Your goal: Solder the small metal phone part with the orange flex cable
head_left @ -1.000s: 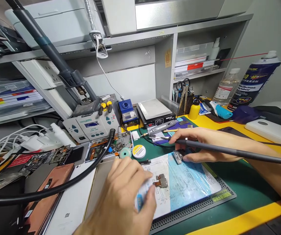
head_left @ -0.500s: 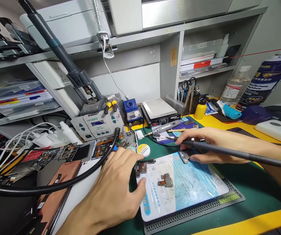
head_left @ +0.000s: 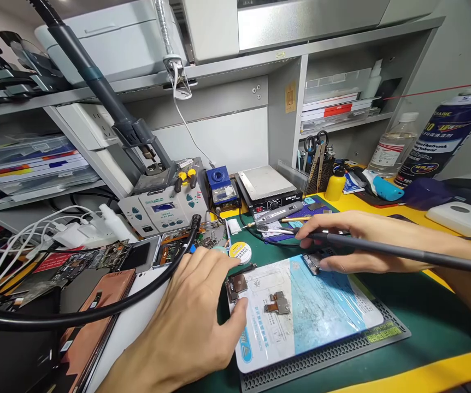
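My right hand [head_left: 346, 240] closes on a long dark grey pen-shaped tool [head_left: 387, 252]; its tip is hard to make out. The same hand's thumb touches a small metal phone part [head_left: 312, 263] at the far edge of the white-and-blue printed board [head_left: 325, 311]. My left hand [head_left: 205, 305] lies at the board's left edge, thumb and forefinger apart. Between them sits a dark metal camera module [head_left: 236, 285], held by neither as far as I can see. A second module with a brown flex cable [head_left: 276, 304] lies flat on the board.
A grey perforated mat [head_left: 317, 357] lies under the board. Behind it are a brush [head_left: 265, 227], a round yellow-labelled tin [head_left: 240, 252] and a heating plate [head_left: 266, 183]. A thick black hose [head_left: 137, 297] crosses at left, over phone parts. A spray can [head_left: 444, 136] stands at right.
The metal part by my right thumb has turned and tilted slightly. The tool's front end, seen earlier in front of the brush, no longer shows there. My left hand has barely moved.
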The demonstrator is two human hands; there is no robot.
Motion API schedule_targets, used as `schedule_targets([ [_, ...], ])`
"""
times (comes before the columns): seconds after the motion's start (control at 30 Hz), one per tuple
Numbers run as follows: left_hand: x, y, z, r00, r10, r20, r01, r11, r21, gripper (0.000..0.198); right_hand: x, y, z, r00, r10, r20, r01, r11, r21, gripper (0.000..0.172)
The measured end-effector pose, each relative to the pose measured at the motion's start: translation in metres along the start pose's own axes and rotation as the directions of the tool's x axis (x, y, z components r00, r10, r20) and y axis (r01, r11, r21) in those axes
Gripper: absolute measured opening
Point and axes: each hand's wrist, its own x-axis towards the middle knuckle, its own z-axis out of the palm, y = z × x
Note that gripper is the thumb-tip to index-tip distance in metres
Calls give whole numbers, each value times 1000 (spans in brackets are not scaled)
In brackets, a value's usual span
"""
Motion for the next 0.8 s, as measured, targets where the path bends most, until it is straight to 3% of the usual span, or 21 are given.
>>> schedule_targets([
  [0.1,-1,6,-5,998,31,-53,-33,999,-41,26,2,-2,-3,996,31,-86,-23,996,89,44],
  [0.27,-4,22,0,992,105,-73,-114,983,-142,14,5,-4,3,934,193,-301,-18,866,499,35],
  [0.53,-8,29,15,989,120,-92,-126,990,-67,15,8,-22,33,888,349,-300,19,624,781,29],
  [0.8,-6,29,23,995,83,-62,-89,992,-90,17,-6,-23,64,876,423,-233,-67,584,809,37],
])
